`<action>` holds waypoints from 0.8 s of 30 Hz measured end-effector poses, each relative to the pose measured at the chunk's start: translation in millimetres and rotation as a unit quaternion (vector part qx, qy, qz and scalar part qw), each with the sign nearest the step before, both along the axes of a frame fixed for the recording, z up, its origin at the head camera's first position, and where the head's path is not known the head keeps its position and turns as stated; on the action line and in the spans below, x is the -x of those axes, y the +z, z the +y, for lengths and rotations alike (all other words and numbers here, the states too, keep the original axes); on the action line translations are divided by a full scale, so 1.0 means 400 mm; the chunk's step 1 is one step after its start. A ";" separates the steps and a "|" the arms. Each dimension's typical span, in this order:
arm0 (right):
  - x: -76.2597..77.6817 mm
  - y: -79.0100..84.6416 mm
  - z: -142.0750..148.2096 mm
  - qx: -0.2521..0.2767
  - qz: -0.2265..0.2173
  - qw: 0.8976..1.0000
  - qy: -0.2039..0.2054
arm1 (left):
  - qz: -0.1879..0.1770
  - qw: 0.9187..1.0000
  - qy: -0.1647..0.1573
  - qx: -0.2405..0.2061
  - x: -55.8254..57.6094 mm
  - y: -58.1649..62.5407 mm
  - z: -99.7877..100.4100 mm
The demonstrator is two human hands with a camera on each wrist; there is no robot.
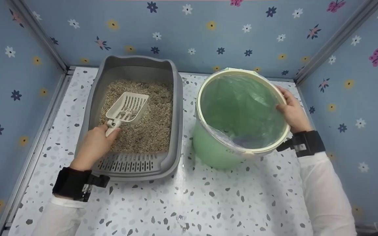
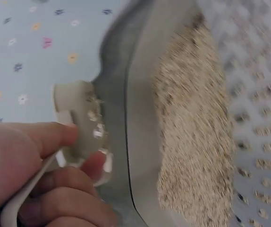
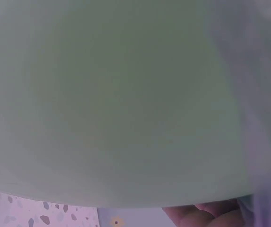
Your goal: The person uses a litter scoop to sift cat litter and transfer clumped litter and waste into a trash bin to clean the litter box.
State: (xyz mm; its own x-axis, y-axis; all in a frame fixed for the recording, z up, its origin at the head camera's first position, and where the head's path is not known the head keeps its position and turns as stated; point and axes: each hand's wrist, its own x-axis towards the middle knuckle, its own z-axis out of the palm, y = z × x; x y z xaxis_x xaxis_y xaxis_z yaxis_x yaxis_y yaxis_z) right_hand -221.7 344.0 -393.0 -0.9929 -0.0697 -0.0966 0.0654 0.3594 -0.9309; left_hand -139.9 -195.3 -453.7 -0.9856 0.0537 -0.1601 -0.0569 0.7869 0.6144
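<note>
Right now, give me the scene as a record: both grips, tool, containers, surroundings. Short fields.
left grip: holds the scoop by its handle
right grip: holds the bin's rim on its right side
scoop: slotted, pale, over the litter; a few lumps in it; contact with litter unclear
litter box: grey, left of bin, slotted step at front
bin: green, pale rim, clear liner inside
surface: white, speckled
walls: blue, floral
</note>
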 end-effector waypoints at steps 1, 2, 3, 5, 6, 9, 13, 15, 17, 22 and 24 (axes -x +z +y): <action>0.000 0.000 0.000 0.000 -0.001 1.000 0.000 | -0.022 1.000 -0.006 -0.007 0.002 0.014 -0.001; 0.000 0.001 0.001 0.000 -0.002 1.000 -0.001 | -0.041 0.999 -0.012 -0.011 0.005 0.028 -0.001; 0.000 0.001 0.000 -0.001 -0.001 1.000 0.000 | -0.053 0.998 -0.018 -0.014 0.007 0.043 -0.001; 0.000 0.000 0.000 -0.001 -0.001 1.000 0.000 | -0.064 0.997 -0.030 -0.012 0.013 0.075 0.000; 0.001 0.000 0.000 0.001 0.000 1.000 0.000 | -0.063 0.997 -0.034 -0.005 0.016 0.092 0.002; 0.001 0.000 -0.002 0.002 0.003 1.000 0.000 | -0.051 0.998 -0.045 0.012 0.024 0.146 0.012; 0.002 0.000 -0.003 0.005 0.006 1.000 0.002 | -0.036 0.997 -0.059 0.033 0.035 0.219 0.040; 0.002 0.000 -0.001 0.011 0.009 1.000 0.006 | -0.028 0.997 -0.066 0.040 0.042 0.255 0.059; 0.001 -0.001 0.001 0.016 0.013 1.000 0.009 | -0.014 0.996 -0.074 0.047 0.049 0.288 0.080; 0.001 -0.003 0.000 0.022 0.018 1.000 0.011 | 0.008 0.994 -0.091 0.064 0.061 0.361 0.130; 0.001 -0.003 0.001 0.020 0.017 1.000 0.010 | 0.009 0.993 -0.096 0.070 0.065 0.385 0.152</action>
State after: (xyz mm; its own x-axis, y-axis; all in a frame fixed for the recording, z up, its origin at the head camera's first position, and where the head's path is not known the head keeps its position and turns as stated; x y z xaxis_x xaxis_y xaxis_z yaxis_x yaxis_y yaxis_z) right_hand -222.2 344.3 -394.3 -0.9939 -0.0936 -0.0591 0.0260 0.3218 -0.9464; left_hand -166.0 -134.5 -299.9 -0.9622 0.2185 -0.1626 0.1114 0.8605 0.4972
